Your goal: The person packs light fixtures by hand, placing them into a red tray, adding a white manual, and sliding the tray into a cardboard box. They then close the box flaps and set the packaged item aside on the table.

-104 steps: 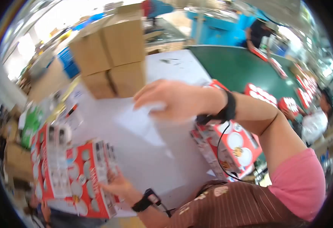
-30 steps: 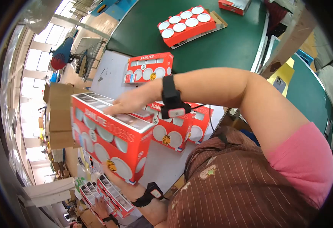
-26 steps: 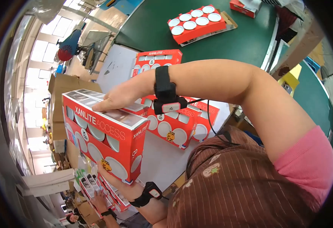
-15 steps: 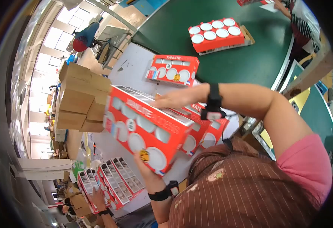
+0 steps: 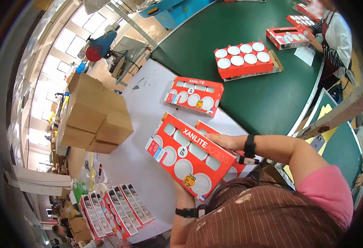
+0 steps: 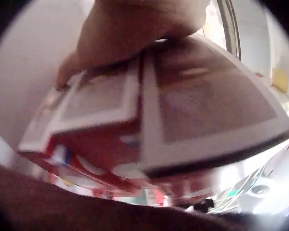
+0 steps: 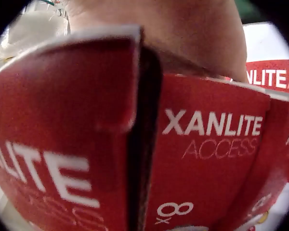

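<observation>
Tilted in front of me over the white table is a red XANLITE ACCESS box (image 5: pixel 181 155), its front showing round white discs through cutouts. A second box lies right against it, with a narrow gap between the two in the right wrist view. My left hand (image 6: pixel 135 33) grips the boxes from below, mostly hidden behind them in the head view. On the upper edge rests my right hand (image 5: pixel 227 141), fingers extended over the tops. Partly covered behind the held pair, another red box (image 5: pixel 208 127) stands on the table.
One more red box (image 5: pixel 194 96) stands farther back. Brown cartons (image 5: pixel 92 115) are stacked at left, above a group of boxes (image 5: pixel 115 211). On the green table (image 5: pixel 185 45) lies a box with white round lids (image 5: pixel 245 62); another person (image 5: pixel 334 41) handles boxes there.
The right hand, bare and raised at first, came down onto the boxes. Both hands carried them from the left toward the right, beside the standing boxes, and the front has tipped into fuller view.
</observation>
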The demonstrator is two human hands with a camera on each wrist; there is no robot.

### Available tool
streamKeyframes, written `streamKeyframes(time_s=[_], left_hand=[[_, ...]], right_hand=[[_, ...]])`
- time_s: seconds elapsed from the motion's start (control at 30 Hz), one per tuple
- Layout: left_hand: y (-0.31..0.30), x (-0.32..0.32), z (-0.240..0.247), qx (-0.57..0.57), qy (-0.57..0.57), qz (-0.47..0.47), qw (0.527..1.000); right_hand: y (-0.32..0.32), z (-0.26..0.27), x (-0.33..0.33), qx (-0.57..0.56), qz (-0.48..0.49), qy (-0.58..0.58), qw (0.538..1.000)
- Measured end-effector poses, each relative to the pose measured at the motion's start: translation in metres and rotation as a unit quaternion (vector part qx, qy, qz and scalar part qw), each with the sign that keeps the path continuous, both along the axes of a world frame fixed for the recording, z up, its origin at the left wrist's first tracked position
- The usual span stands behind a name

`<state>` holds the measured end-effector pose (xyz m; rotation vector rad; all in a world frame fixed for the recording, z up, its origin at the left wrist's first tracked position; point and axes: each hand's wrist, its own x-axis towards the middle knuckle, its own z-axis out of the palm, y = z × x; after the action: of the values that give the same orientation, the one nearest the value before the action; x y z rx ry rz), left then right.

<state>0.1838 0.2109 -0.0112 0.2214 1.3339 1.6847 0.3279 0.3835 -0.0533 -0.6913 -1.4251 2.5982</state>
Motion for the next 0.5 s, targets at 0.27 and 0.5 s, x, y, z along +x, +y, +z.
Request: streamKeyframes(time_s=[0.27, 0.5], left_hand=[[-0.013, 0.005, -0.046, 0.064, -0.105, -0.082, 0.989], [-0.011, -0.013, -0.065, 0.063, 0.039, -0.027, 0.997]], right_hand=[[0.006, -0.005, 0.046, 0.045, -0.011, 0.029, 0.999], [0.076, -0.027, 0.042, 0.254, -0.119, -0.1, 0.955]])
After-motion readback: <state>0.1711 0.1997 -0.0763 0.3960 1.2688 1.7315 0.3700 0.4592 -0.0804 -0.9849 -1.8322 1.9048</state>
